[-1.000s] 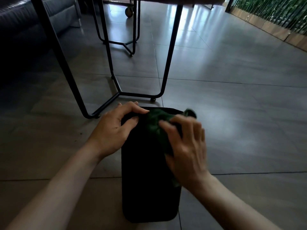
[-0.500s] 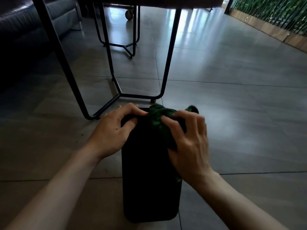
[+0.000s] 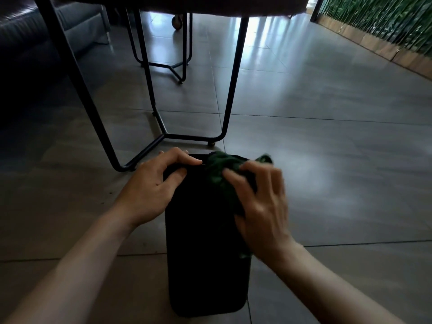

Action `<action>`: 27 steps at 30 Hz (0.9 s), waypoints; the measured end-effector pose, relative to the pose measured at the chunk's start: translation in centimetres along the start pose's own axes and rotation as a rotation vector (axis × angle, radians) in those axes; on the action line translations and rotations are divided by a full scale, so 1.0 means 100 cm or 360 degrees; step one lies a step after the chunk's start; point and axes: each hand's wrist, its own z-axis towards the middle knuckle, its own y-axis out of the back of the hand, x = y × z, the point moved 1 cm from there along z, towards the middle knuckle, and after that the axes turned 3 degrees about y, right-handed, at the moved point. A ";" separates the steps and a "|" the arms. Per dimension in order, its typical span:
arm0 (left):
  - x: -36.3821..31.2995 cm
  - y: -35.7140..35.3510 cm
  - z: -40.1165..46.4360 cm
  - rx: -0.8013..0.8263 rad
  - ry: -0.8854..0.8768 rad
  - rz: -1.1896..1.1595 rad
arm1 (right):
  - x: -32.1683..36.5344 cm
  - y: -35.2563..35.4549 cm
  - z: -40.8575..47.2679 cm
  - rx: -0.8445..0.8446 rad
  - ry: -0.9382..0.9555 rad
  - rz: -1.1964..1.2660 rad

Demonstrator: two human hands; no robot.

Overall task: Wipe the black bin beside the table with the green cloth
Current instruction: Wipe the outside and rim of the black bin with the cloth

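Note:
The black bin (image 3: 203,253) lies on the tiled floor in front of me, its far end near the table's frame. My left hand (image 3: 154,185) grips the bin's far left corner, fingers curled over the edge. My right hand (image 3: 261,206) presses the crumpled green cloth (image 3: 222,169) against the bin's far right part. The cloth bunches up over the far edge, and part of it is hidden under my palm. The right hand is slightly blurred.
Black metal table legs (image 3: 229,90) and their floor bar (image 3: 191,136) stand just beyond the bin. A dark sofa (image 3: 35,31) sits at the far left. A wooden planter edge with green plants (image 3: 385,26) runs along the far right. Grey floor tiles (image 3: 339,160) spread to the right.
My right hand has slid the green cloth a little farther along the bin toward its far edge. The left hand keeps its grip on the corner.

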 end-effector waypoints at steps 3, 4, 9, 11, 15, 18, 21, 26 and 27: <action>0.001 -0.001 -0.001 0.0001 0.0001 0.0010 | 0.026 -0.003 -0.068 0.0267 0.0362 -0.0028; 0.002 -0.001 -0.001 0.0003 0.0012 0.0010 | 0.034 0.002 -0.093 0.0356 0.0489 -0.0031; 0.004 -0.002 0.002 -0.0018 0.0010 0.0042 | 0.020 0.008 -0.069 0.0319 0.0282 0.0109; 0.004 -0.001 0.002 0.0000 0.0009 0.0028 | 0.003 0.007 -0.018 0.0144 -0.0028 0.0134; 0.005 0.000 0.002 -0.0011 0.0016 0.0046 | 0.003 0.004 -0.011 0.0121 -0.0048 0.0056; 0.004 -0.001 0.003 -0.0018 0.0016 0.0037 | 0.028 0.011 -0.084 0.0373 0.0285 0.0027; 0.005 -0.002 0.001 0.0015 0.0026 0.0028 | 0.032 0.025 -0.130 0.0546 0.0320 0.0048; 0.005 0.006 -0.002 0.0013 0.0070 -0.0020 | -0.016 0.047 -0.109 0.0543 -0.0381 0.0051; 0.005 0.009 -0.004 0.0030 0.0080 -0.0043 | -0.031 0.051 -0.097 0.0505 -0.0747 0.0124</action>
